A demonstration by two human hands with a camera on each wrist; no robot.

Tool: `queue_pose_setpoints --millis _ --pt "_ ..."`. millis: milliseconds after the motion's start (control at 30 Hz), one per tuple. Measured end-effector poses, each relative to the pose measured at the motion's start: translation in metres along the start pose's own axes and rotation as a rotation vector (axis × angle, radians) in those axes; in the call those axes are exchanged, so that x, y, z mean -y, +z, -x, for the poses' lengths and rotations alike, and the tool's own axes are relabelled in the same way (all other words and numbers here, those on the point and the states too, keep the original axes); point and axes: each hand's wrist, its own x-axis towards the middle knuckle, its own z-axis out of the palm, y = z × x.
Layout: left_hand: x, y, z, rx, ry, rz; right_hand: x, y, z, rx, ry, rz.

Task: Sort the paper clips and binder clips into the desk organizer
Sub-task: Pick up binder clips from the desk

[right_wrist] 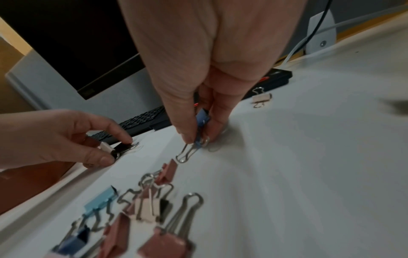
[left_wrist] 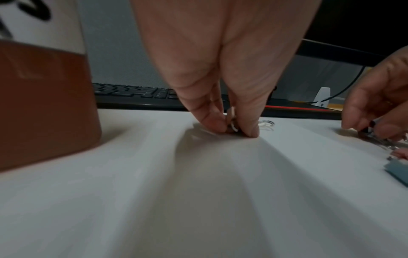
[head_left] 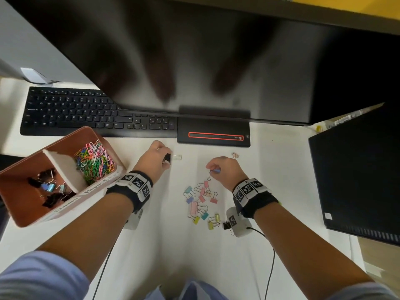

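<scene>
Now, label by label:
Right hand [right_wrist: 198, 97]: thumb and fingers pinch a blue binder clip [right_wrist: 202, 120], its wire handle touching the desk [right_wrist: 309, 174].
Left hand [head_left: 154, 158]: fingertips closed on a small black binder clip [right_wrist: 120, 148], low on the desk at centre frame.
Loose binder clips [head_left: 201, 202]: pastel pile below the right hand.
Desk organizer [head_left: 26, 215]: left edge of the frame; paper clips [head_left: 94, 162] in the upper compartment, binder clips in the lower.

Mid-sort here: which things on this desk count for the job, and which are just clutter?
Job: desk organizer, paper clips, loose binder clips, black clip in left hand, blue clip in right hand.
Clutter: keyboard, monitor, black laptop.
</scene>
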Motion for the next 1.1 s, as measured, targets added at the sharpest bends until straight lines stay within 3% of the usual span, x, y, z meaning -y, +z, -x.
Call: queue_pose_setpoints --millis 267,500,700,1100 --pt "-0.004 0.005 0.02 0.018 -0.06 -0.01 -0.006 -0.009 0.017 0.049 -0.016 -0.084" --pt "-0.001 0.012 0.048 0.043 -0.145 0.044 0.012 0.007 0.021 0.218 -0.112 0.146" --pt "0.006 0.012 0.077 0.039 -0.179 0.078 0.024 0.025 0.023 0.179 -0.131 0.188" --pt "0.024 -0.005 0.116 -0.009 -0.135 0.16 0.037 0.028 0.026 0.13 0.035 0.164"
